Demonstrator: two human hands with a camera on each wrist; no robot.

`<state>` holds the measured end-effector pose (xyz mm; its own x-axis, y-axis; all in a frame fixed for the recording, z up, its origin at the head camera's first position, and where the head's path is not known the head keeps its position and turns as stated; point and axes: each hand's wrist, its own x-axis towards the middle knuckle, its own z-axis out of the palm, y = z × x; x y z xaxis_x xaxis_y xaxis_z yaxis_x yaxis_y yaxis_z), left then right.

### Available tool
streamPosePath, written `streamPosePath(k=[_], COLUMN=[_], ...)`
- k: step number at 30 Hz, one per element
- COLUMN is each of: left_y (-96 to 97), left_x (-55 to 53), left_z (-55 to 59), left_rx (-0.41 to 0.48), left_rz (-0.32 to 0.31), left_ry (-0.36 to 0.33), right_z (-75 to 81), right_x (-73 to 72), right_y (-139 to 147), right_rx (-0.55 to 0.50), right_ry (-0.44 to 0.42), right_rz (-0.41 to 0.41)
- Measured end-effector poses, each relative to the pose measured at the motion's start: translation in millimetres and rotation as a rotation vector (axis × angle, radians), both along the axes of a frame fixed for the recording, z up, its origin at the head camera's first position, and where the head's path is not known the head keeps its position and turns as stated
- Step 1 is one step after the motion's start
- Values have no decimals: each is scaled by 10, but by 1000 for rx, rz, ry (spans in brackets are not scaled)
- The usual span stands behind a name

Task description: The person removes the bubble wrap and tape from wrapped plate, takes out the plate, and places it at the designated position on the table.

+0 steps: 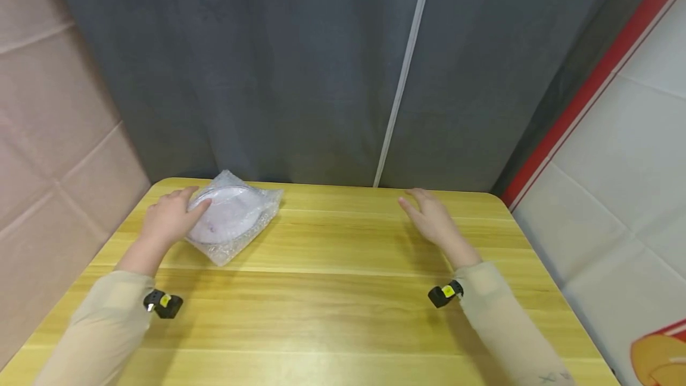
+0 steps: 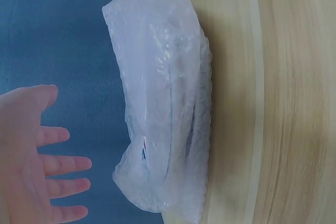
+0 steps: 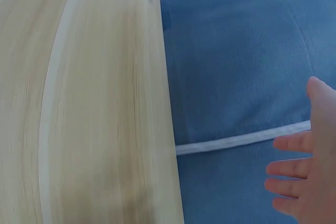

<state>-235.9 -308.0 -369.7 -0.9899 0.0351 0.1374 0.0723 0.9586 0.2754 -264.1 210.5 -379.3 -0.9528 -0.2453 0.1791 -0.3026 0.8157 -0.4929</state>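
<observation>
A round, flat, clear item in bubble wrap [image 1: 227, 216] lies at the far left of the wooden table. My left hand [image 1: 170, 216] hovers at its left side, thumb overlapping the wrap in the head view. In the left wrist view the bubble-wrapped item [image 2: 163, 93] stands apart from the spread fingers of my left hand [image 2: 42, 166], which hold nothing. Over the far right part of the table is my right hand [image 1: 433, 219], fingers extended and holding nothing. The right wrist view shows that right hand [image 3: 310, 166] with straight fingers against the curtain.
The wooden table [image 1: 332, 314] has rounded far corners. Behind its far edge hangs a dark grey-blue curtain [image 1: 300, 76] with a pale vertical strip [image 1: 405, 70]. A pinkish wall covering [image 1: 59, 136] stands at the left, and a white panel with a red border [image 1: 616, 183] at the right.
</observation>
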Motion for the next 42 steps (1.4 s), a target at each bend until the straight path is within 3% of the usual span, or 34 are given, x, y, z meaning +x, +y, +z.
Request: streamPosePath(k=[8, 19, 35, 42], left_y=[-89, -169, -303, -332], left_x=[-5, 7, -36, -29], left_z=[-4, -2, 5, 6], left_rx=[66, 106, 139, 180], left_rz=[15, 56, 82, 85], left_ry=[-29, 3, -17, -41], right_z=[2, -93, -169, -207], right_x=[32, 49, 151, 183], right_y=[-187, -447, -856, -1039], right_rx=[-98, -205, -418, -459], right_ry=[15, 20, -56, -76], right_rz=[17, -2, -11, -16])
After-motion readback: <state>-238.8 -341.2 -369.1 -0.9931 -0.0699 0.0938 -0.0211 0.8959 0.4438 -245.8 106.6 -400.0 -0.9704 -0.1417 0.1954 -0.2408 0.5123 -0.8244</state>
